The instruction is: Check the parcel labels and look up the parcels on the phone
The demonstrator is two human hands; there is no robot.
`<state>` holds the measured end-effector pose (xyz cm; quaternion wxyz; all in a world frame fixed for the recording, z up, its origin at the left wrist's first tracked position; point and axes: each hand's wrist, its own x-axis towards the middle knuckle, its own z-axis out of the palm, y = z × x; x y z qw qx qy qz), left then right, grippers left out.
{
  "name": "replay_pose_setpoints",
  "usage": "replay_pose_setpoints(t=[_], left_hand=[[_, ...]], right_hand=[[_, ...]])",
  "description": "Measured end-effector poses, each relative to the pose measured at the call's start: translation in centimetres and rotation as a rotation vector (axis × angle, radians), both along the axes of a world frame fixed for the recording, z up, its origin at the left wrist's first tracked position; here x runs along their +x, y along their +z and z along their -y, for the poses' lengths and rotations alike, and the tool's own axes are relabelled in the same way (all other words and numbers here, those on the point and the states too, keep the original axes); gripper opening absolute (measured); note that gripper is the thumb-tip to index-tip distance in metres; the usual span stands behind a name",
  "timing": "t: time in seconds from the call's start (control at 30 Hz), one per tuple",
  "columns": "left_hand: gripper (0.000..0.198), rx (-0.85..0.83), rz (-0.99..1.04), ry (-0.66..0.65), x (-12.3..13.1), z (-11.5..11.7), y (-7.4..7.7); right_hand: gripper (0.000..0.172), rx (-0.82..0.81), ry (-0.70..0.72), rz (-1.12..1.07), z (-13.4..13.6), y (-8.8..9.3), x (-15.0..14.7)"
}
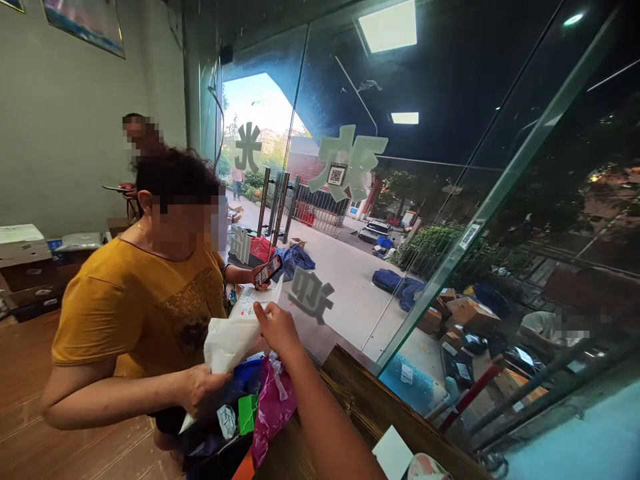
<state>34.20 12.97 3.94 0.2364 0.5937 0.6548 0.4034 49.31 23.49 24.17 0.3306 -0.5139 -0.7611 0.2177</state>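
Parcel (230, 340) gripped at both ends, frame centre.
Right hand (277, 328) fingers closed on its labelled top; yellow-shirted person's hand (200, 387) clasping lower end, phone (268, 271) raised just above.

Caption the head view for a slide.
Right hand grips a white parcel in front of a yellow-shirted person who holds a phone.

Glass wall (450, 220) shuts off the right side. A person in yellow (130, 307) blocks the left — their phone (268, 270) just ahead. Bags (273, 407) crowd the wooden ledge (380, 413) below; free air lies only above the right hand (277, 327) gripping the white packet (230, 340).
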Motion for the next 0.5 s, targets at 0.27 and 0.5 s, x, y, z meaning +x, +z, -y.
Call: replay_pose_setpoints(t=[0.27,0.5], left_hand=[[0.029,0.063,0.081,0.045,-1.7,-5.4,3.8],[0.079,0.152,0.181,-0.019,3.0,-2.3,9.7]], right_hand=[[0.016,-0.124,-0.141,-0.153,4.4,-4.7,6.3],[0.006,-0.002,-0.202,-0.474,9.8,-7.6,12.9]])
